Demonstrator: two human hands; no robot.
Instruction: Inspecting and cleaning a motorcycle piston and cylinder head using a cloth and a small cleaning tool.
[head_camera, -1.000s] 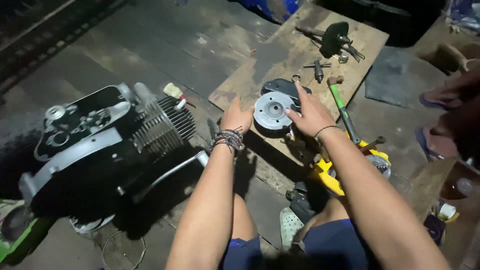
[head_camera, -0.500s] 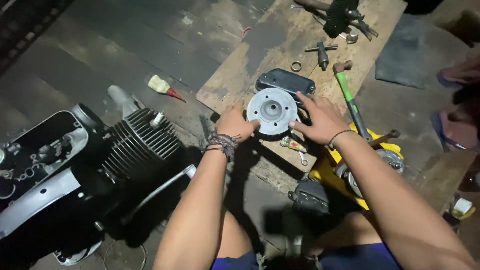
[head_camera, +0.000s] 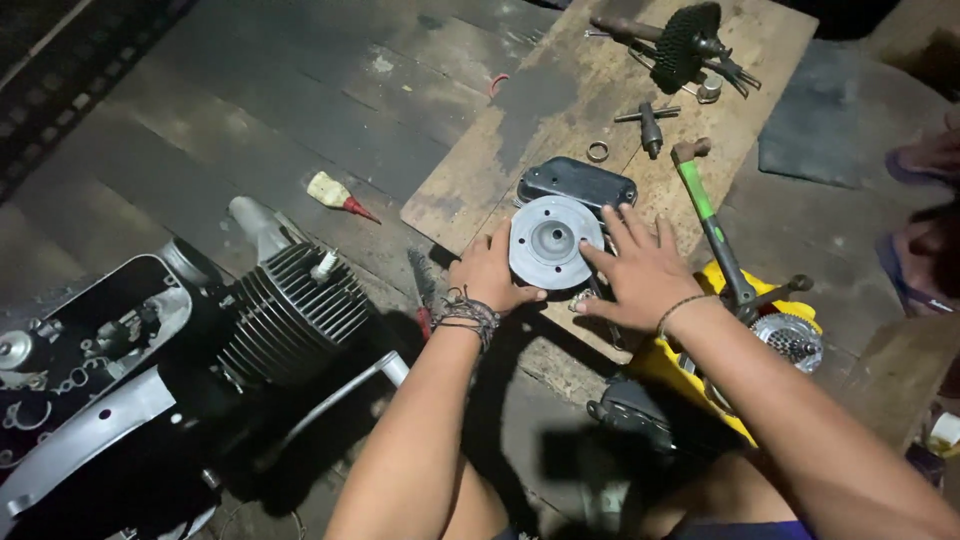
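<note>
Filling the lower left of the frame, a finned engine block (head_camera: 290, 312) with its open grey casing (head_camera: 85, 340) is lying on the dark plank floor (head_camera: 260, 110). A worn wooden board (head_camera: 560, 90) is running from the upper right down to the centre, its near edge passing under the forearms; bare board is showing to the upper left of the hands, bare floor beyond its left edge.

At centre, a round grey metal disc (head_camera: 552, 240) is standing tilted on the board, overlapping a dark oval cover (head_camera: 580, 180) behind it. The left hand (head_camera: 490, 275) is curling around the disc's lower left rim, thumb pressing its face. The right hand (head_camera: 640, 270) is lying open, fingers spread, just right of the disc, fingertips touching its edge and gripping nothing.

A green-handled hammer (head_camera: 705, 205) is lying right of that hand. A yellow tray (head_camera: 735, 390) at lower right is holding a toothed metal part (head_camera: 795, 340). A small red-tipped tube (head_camera: 338, 195) is resting on the floor.
</note>
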